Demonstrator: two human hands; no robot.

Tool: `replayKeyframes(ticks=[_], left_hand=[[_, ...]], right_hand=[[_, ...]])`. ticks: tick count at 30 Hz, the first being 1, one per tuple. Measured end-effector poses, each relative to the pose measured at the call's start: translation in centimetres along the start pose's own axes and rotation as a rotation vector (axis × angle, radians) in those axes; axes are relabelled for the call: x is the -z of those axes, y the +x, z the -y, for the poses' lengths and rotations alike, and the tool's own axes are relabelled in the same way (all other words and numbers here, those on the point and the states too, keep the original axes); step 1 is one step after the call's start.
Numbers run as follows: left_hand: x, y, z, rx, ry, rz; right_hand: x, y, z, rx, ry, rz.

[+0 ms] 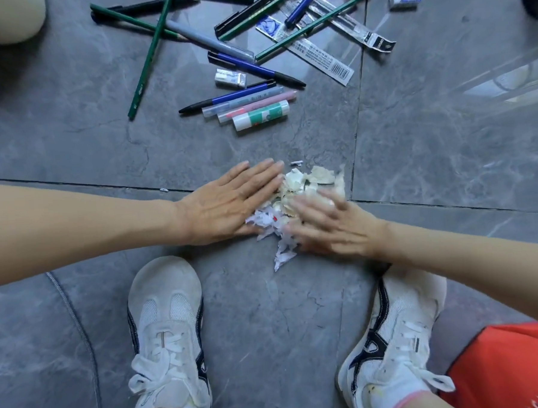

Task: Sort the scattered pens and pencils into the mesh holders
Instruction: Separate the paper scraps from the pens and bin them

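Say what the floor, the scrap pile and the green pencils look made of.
Floor: glossy grey stone-look tile, probably ceramic or polished stone; veining, grout lines, reflections. Scrap pile: torn white paper plus curled tan flakes, likely wood shavings. Green pencils: painted wood, judging by one sharpened bare tip.

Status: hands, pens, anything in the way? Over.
Left hand flat, open; right hand open, blurred; both against pile of white paper scraps and pale shavings. Scattered pens and pencils untouched on grey tile floor. Mesh holders not clearly seen.
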State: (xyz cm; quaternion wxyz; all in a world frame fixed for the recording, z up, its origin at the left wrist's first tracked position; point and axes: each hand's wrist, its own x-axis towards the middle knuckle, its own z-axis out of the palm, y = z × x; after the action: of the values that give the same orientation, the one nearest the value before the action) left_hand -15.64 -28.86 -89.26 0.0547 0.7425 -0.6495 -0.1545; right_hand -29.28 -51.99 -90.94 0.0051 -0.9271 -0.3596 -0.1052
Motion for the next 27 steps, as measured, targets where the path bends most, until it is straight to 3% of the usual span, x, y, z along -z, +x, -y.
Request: replayKeyframes(ticks=[2,4,7,11,13,16,18,21,25,27], left_hand=[[0.4,0.8,0.2,0.090,-0.048,-0.027],[0.9,1.0,0.8,0.112,-0.126,-0.035],[2.0,0.3,2.2,0.025,-0.182,0.007],[2.5,-0.1,3.9,0.029,-0.154,0.069],[2.1,1.0,3.3,0.098,-0.243,0.036],[2.1,2.6,1.2,0.192,-0.638,-0.001],[2.3,2.8,0.7,0.212,-0.759,-0.021],[2.5,1.9,2.0,0.155,-0.605,-0.035],[1.6,1.4,2.4,0.080,-0.431,0.006],[1.0,1.6,0.9,0.125,-0.466,-0.012]], right_hand=[[0.1,2.2,-0.4,-0.304,0.089,-0.181],[0.7,3.1,-0.6,-0.400,0.228,-0.225],[2.0,2.2,-1.8,-0.491,0.382,-0.122],[1.9,3.3,-2.9,-0.885,0.521,0.049],[1.7,5.0,-2.0,-0.896,0.641,0.103],[2.0,6.2,0.8,-0.818,0.810,0.045],[2.4,5.6,2.3,-0.855,0.754,-0.014],[2.6,4.0,3.2,-0.872,0.612,0.047],[1.8,3.6,4.9,-0.684,0.510,0.208],[0.9,4.5,6.3,-0.762,0.511,0.213]])
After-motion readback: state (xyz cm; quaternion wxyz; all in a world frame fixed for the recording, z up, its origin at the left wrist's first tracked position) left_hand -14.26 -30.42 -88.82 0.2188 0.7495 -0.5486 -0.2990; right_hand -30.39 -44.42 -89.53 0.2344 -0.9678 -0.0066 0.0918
